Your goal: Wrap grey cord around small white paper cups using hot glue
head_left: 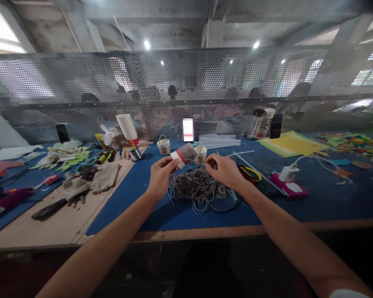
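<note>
My left hand (161,173) grips a paper cup (187,154) by its white end, holding it tilted above the table. Grey cord is wound round much of the cup, with a red band still showing. To the right of it, my right hand (223,167) is closed in a pinch on a strand of grey cord that appears to run from the cup. Below both hands lies a loose, tangled pile of grey cord (199,188) on the blue mat. Behind the cup stand a small pale basket with a handle (163,145) and a similar pale container (201,155).
Yellow-handled scissors (251,174) and a pink power strip (289,185) lie to the right. Stacked paper cups (127,129), gloves (105,178) and a black-handled tool (49,209) are on the left. A lit phone (188,130) stands before the perforated metal screen (199,78).
</note>
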Motion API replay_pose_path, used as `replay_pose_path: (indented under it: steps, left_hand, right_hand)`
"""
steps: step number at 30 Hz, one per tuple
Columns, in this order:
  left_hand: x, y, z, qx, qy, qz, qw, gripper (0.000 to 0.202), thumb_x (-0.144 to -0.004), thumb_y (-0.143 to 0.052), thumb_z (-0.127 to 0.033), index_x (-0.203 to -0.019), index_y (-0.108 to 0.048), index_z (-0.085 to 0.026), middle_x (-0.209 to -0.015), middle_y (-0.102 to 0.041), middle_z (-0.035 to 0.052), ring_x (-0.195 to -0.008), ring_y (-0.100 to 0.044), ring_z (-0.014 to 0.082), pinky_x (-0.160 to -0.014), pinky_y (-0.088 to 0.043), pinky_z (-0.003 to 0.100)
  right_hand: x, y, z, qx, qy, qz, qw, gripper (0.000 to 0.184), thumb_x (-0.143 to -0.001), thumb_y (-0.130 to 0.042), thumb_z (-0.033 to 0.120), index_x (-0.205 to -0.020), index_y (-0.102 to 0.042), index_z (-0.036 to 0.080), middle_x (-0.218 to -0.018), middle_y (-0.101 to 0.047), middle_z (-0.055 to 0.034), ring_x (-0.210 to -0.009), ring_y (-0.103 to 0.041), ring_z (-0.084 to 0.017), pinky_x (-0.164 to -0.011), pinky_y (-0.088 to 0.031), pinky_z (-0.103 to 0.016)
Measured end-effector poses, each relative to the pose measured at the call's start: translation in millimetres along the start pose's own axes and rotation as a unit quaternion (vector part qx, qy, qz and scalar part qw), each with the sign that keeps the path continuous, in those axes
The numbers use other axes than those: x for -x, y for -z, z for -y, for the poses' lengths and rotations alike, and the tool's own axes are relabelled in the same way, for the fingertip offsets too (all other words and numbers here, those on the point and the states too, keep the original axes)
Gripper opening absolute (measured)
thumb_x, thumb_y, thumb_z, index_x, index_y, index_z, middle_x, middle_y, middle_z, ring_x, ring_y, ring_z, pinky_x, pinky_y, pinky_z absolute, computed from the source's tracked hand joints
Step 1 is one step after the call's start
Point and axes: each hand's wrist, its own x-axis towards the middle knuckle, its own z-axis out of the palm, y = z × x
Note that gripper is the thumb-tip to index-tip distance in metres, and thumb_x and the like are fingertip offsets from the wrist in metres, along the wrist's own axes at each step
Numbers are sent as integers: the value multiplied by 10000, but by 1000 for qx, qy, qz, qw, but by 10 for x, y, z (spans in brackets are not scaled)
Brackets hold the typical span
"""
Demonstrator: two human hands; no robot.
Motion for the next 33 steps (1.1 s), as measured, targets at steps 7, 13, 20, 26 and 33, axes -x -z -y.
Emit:
replay_pose_path:
  steps: [7, 13, 20, 26, 33]
  left_hand:
    - [-19, 19, 22, -40, -10, -17, 999, 227, -680, -832, -320, -810, -751, -152, -774, -695, 21, -680, -593, 116, -699, -487, 254]
    - [0, 14, 16, -46, -8, -5, 999, 241, -676, -846, -323, -826, -759, -156, -767, -695, 20, -686, -600, 119, -687, -494, 243]
    - [-1, 30, 46, -56, -9, 1, 998, 256, -672, -844, -339, -826, -757, -154, -775, -704, 23, -672, -602, 119, -688, -492, 247]
    - [8, 11, 37, -59, -11, 7, 998, 230, -678, -837, -329, -809, -760, -156, -761, -698, 24, -671, -595, 119, -683, -482, 245]
    - [8, 14, 32, -51, -8, 7, 999, 229, -679, -842, -324, -811, -760, -156, -763, -696, 25, -684, -592, 114, -685, -490, 235]
  right_hand:
    - [-170, 355, -566, 50, -153, -79, 984, 251, -923, -533, 402, -1003, -683, 217, -979, -749, -64, -892, -687, -221, -768, -459, -309]
    - [-115, 473, -1049, 148, -274, 57, 949, 344, -911, -521, 468, -932, -729, 195, -983, -755, -119, -914, -685, -271, -738, -443, -316]
    - [-114, 260, -1171, 122, -230, 120, 958, 391, -823, -627, 585, -931, -751, 230, -951, -758, -72, -839, -677, -224, -692, -428, -275]
    - [-142, 175, -1246, 89, -207, 153, 962, 398, -806, -636, 617, -829, -761, 240, -849, -754, -44, -765, -652, -201, -644, -409, -259]
    - [-112, 298, -1228, 41, -229, 100, 967, 419, -863, -586, 558, -748, -727, 181, -677, -709, -50, -677, -639, -192, -630, -411, -267]
